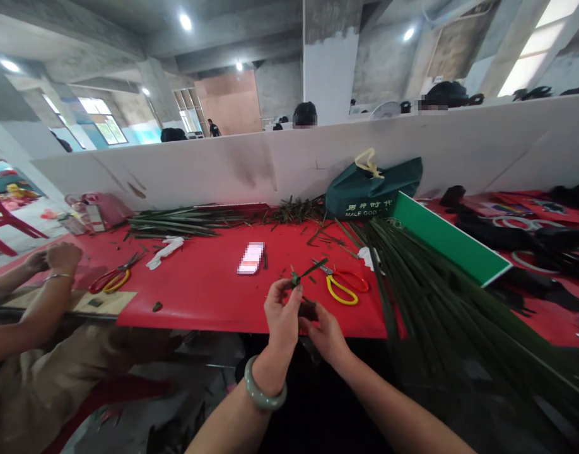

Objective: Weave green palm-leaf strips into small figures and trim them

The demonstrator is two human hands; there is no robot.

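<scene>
My left hand, with a pale green bangle at the wrist, pinches a small folded piece of green leaf strip. One narrow end of the strip sticks out up and to the right. Just below it, my right hand is closed, its fingertips by a dark bit of leaf under the left thumb. What those fingers grip is mostly hidden. Scissors with red and yellow handles lie right of my hands. Beyond them on the red tabletop rests a phone.
Long green leaves hang over the table's right side, beside a green board. A dark green bag and a leaf pile lie along the white partition. Left are another person's hands and other scissors.
</scene>
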